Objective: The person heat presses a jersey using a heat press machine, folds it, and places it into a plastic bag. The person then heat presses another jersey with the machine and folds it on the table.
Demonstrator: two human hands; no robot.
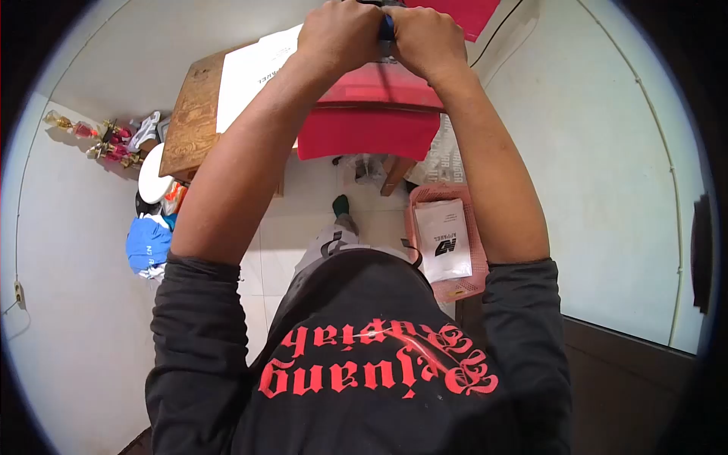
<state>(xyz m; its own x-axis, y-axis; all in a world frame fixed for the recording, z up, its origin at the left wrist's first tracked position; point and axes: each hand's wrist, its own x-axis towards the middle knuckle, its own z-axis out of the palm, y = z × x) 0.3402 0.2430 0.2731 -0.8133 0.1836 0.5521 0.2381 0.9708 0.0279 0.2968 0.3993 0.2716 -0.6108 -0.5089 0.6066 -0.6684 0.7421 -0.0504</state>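
My left hand (pixel 341 34) and my right hand (pixel 425 38) are close together at the top edge of the view, both with fingers curled round a dark object (pixel 387 29) with a blue part. Most of that object is hidden by the hands or cut off by the frame. Below them, red cloth (pixel 368 133) hangs over the front edge of the table. White printed sheets or bags (pixel 254 76) lie on the wooden table (pixel 193 110), beyond my left forearm.
A pink basket (pixel 478 265) with a white printed package (pixel 444 243) stands on the floor at the right. At the left are a white round lid or stool (pixel 155 174), a blue bundle (pixel 148 244) and trophies (pixel 114 152) by the wall.
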